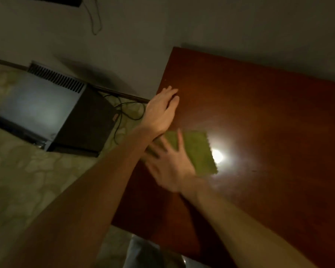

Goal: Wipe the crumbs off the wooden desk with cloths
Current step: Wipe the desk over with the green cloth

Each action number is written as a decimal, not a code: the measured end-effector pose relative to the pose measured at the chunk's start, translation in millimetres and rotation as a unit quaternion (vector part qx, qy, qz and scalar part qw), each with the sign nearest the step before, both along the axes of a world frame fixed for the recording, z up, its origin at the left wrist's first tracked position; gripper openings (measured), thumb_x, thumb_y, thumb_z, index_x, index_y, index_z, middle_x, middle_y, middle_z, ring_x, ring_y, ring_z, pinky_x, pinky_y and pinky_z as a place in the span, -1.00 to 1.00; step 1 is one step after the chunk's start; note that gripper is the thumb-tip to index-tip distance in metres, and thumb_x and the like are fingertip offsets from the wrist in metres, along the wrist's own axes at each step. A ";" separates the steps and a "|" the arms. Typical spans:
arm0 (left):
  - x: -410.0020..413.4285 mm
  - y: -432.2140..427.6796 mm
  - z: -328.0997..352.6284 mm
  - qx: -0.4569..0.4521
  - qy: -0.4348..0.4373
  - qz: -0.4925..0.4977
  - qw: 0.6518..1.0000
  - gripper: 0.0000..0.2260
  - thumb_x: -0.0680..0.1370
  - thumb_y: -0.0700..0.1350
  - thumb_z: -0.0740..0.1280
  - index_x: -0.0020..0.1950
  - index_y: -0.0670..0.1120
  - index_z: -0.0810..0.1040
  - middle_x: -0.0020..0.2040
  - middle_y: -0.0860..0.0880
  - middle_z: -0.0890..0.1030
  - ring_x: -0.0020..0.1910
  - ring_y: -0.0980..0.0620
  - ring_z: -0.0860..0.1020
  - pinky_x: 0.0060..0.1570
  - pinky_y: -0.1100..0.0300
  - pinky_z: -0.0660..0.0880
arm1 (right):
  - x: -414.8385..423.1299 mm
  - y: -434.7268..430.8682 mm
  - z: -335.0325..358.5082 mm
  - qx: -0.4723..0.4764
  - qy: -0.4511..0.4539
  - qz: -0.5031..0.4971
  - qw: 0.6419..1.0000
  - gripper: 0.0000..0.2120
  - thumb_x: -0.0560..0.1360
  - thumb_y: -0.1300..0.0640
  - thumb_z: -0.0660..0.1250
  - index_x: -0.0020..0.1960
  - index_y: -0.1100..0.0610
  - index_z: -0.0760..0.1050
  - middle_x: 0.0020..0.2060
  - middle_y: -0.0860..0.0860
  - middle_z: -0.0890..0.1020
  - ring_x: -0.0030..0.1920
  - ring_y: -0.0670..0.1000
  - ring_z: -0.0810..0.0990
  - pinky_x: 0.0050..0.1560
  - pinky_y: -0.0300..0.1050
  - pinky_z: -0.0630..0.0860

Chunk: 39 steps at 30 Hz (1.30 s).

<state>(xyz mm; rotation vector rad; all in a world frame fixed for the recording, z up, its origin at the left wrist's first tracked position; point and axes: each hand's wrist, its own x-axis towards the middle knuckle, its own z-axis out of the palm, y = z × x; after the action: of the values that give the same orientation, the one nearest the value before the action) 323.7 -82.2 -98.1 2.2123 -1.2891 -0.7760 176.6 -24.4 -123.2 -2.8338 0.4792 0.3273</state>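
Observation:
A green cloth [198, 149] lies flat on the reddish wooden desk [259, 117], near its left edge. My right hand [170, 167] presses on the cloth's left part with fingers spread and straight; it is blurred. My left hand [162, 109] lies flat at the desk's left edge, just beyond the cloth, fingers straight and together. My left forearm crosses over the cloth's left corner. Crumbs are too small to make out on the glossy top.
A bright light glare [217, 154] reflects off the desk right of the cloth. Left of the desk a dark box-shaped appliance [52, 111] with a vent stands on the patterned floor, with cables [124, 111] beside it. A wall runs behind the desk.

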 end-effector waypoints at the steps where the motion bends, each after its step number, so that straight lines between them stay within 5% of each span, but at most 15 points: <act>1: 5.5 9.8 5.7 0.005 0.011 -0.016 1.000 -0.58 0.77 0.06 0.09 0.61 0.04 0.39 0.64 0.02 0.32 0.64 0.06 0.21 0.61 0.13 0.06 | 7.0 33.5 -0.1 0.007 0.004 0.046 0.999 -0.47 0.71 -0.18 -0.11 0.67 -0.21 0.02 0.69 -0.04 -0.01 0.67 0.22 -0.23 0.44 0.60 -0.27; 7: 40.2 64.0 21.9 0.032 0.023 -0.083 0.996 -0.62 0.76 0.00 0.15 0.58 0.04 0.44 0.54 0.04 0.47 0.56 0.11 0.34 0.52 0.22 0.20 | -1.3 70.8 -8.1 0.038 -0.032 0.123 0.991 -0.49 0.73 -0.18 -0.08 0.66 -0.20 0.09 0.69 -0.08 0.06 0.68 0.14 -0.20 0.52 0.52 -0.28; 13: 42.1 59.5 26.4 0.067 -0.050 -0.129 0.988 -0.59 0.76 0.08 0.11 0.60 0.08 0.39 0.55 0.01 0.47 0.56 0.01 0.38 0.53 0.09 0.28 | 6.3 39.4 -4.9 -0.002 -0.042 -0.083 0.996 -0.46 0.71 -0.18 -0.04 0.68 -0.21 0.01 0.69 -0.03 0.01 0.68 0.19 -0.20 0.50 0.55 -0.15; 15: 39.3 55.5 30.1 0.043 -0.094 -0.135 0.986 -0.61 0.75 0.07 0.14 0.56 0.05 0.46 0.47 0.01 0.55 0.45 -0.02 0.49 0.46 0.07 0.39 | 3.7 81.3 -1.9 0.040 -0.041 -0.013 0.998 -0.46 0.70 -0.17 0.00 0.66 -0.23 0.05 0.69 -0.04 -0.08 0.66 0.22 -0.27 0.47 0.59 -0.27; 18: 36.7 49.5 31.6 0.050 -0.145 -0.146 0.977 -0.61 0.73 0.11 0.15 0.53 0.07 0.48 0.37 0.03 0.60 0.31 -0.05 0.59 0.35 -0.02 0.51 | -10.9 134.3 -3.0 0.068 -0.025 0.137 0.988 -0.50 0.71 -0.18 0.02 0.64 -0.22 0.14 0.68 -0.04 0.07 0.67 0.22 -0.24 0.47 0.59 -0.30; 21: 32.0 47.2 29.5 0.082 -0.171 -0.172 0.967 -0.58 0.71 0.10 0.16 0.55 0.05 0.45 0.41 0.03 0.55 0.32 -0.09 0.57 0.33 -0.03 0.51 | -17.5 118.3 -5.7 0.056 -0.034 0.147 0.987 -0.52 0.72 -0.20 0.00 0.62 -0.23 0.15 0.67 -0.06 0.12 0.68 0.16 -0.20 0.52 0.54 -0.24; 26: 16.2 49.5 31.7 0.140 -0.189 -0.205 0.950 -0.49 0.71 0.15 0.13 0.66 0.07 0.27 0.57 -0.06 0.32 0.51 -0.17 0.38 0.41 -0.10 0.41 | -26.8 49.6 -6.9 -0.008 -0.021 -0.061 0.998 -0.48 0.72 -0.21 -0.06 0.67 -0.25 -0.02 0.69 -0.05 -0.01 0.68 0.19 -0.19 0.50 0.56 -0.18; 29: 1.7 53.3 25.6 0.218 -0.202 -0.233 0.926 -0.41 0.71 0.27 0.00 0.72 0.17 -0.05 0.71 -0.12 -0.01 0.69 -0.24 -0.06 0.60 -0.18 0.12 | -25.9 75.3 -2.8 -0.002 -0.008 -0.187 0.982 -0.48 0.72 -0.21 -0.09 0.67 -0.25 -0.01 0.69 -0.02 -0.02 0.67 0.24 -0.21 0.48 0.58 -0.23; 32: -14.1 60.9 14.0 0.251 -0.210 -0.228 0.917 -0.33 0.69 0.34 -0.08 0.70 0.15 -0.27 0.70 -0.17 -0.28 0.66 -0.25 -0.30 0.62 -0.17 -0.18 | -32.5 136.5 -1.0 0.050 -0.004 -0.081 0.995 -0.50 0.70 -0.22 -0.04 0.64 -0.26 0.08 0.69 -0.03 -0.07 0.65 0.25 -0.32 0.44 0.62 -0.24; 35: -22.3 65.8 10.3 0.264 -0.213 -0.214 0.916 -0.28 0.68 0.37 -0.07 0.68 0.12 -0.36 0.65 -0.18 -0.41 0.63 -0.24 -0.39 0.63 -0.17 -0.26 | -53.4 144.7 -4.0 0.052 -0.024 -0.004 0.998 -0.51 0.70 -0.21 0.03 0.62 -0.26 0.15 0.69 -0.07 0.05 0.67 0.20 -0.26 0.47 0.61 -0.18; 39: -23.9 65.6 11.2 0.293 -0.198 -0.212 0.911 -0.26 0.66 0.39 -0.07 0.65 0.14 -0.42 0.61 -0.15 -0.51 0.60 -0.21 -0.47 0.61 -0.16 -0.30 | -99.9 93.2 -8.4 -0.004 -0.002 -0.191 0.982 -0.48 0.71 -0.23 -0.09 0.65 -0.30 -0.02 0.69 -0.07 -0.02 0.68 0.18 -0.21 0.50 0.56 -0.20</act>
<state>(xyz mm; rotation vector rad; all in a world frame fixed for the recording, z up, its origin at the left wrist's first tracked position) 299.8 -16.6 -86.9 2.6924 -1.9938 -1.0096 76.8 68.7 -131.6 -2.6687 1.0034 0.2423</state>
